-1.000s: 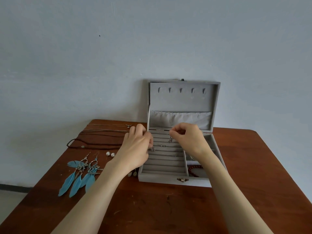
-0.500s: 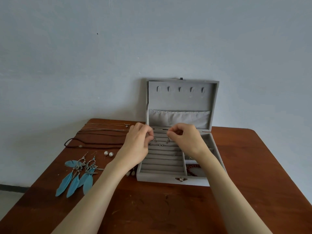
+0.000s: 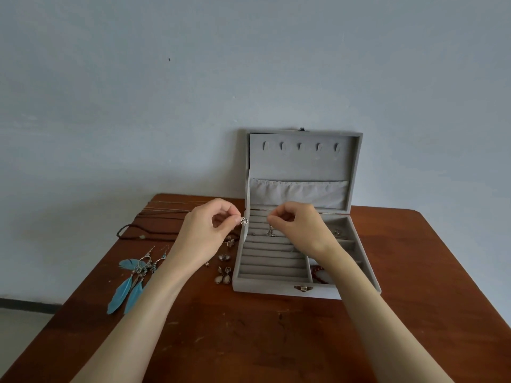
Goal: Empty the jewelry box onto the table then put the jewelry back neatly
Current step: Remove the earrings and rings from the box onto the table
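Left hand (image 3: 206, 233) pinched a small silver ring (image 3: 244, 221) beside the open grey velvet jewelry box (image 3: 287, 288); right hand (image 3: 297, 226) fingertips pinched together, contents unclear. Loose pinch risked dropping the ring off the brown wooden table (image 3: 276, 335).

Grey jewelry box (image 3: 287, 288), blue feather earrings (image 3: 130, 288), reddish-brown table (image 3: 249, 341).

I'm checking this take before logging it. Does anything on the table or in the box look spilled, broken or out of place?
Nothing stands out. The feather earrings, cords and small earrings lie in orderly groups left of the open jewelry box; the left hand pinches a small silver piece.
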{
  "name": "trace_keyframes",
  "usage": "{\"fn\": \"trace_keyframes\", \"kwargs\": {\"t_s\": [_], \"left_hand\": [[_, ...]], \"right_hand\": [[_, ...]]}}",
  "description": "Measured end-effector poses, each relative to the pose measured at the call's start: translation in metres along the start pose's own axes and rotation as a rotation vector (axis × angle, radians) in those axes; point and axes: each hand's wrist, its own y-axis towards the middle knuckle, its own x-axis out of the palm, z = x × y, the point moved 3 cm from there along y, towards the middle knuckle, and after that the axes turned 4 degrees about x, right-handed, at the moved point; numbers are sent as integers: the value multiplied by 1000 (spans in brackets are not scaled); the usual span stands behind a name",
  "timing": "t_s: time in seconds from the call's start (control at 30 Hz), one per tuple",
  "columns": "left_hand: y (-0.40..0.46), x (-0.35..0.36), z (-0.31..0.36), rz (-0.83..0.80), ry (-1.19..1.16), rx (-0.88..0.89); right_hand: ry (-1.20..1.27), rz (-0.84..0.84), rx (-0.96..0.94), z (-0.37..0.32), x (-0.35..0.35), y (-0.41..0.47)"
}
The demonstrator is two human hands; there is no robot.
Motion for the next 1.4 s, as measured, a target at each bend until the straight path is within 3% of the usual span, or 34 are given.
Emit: {"fn": "trace_keyframes", "kwargs": {"t_s": [0.33, 0.5, 0.67, 0.83, 1.0, 1.23, 1.4], "left_hand": [[-36, -54, -7, -321, 184, -157], [-56, -61, -19, -494, 207, -219], [-60, -53, -32, -607, 244, -257], [-52, -42, -38, -596, 281, -245], [-44, -37, -43, -528, 301, -237], [-41, -32, -46, -457, 282, -256], [-42, -32, -42, -385, 231, -225]], "right_hand": [[-30, -235, 1, -28, 64, -34], [-140, -207, -10, -33, 76, -45], [-459, -167, -62, -40, 88, -51], [-602, -114, -79, -38, 101, -47], [-595, 8, -70, -34, 106, -43], [-657, 26, -94, -31, 110, -42], [-433, 123, -145, -31, 90, -45]]}}
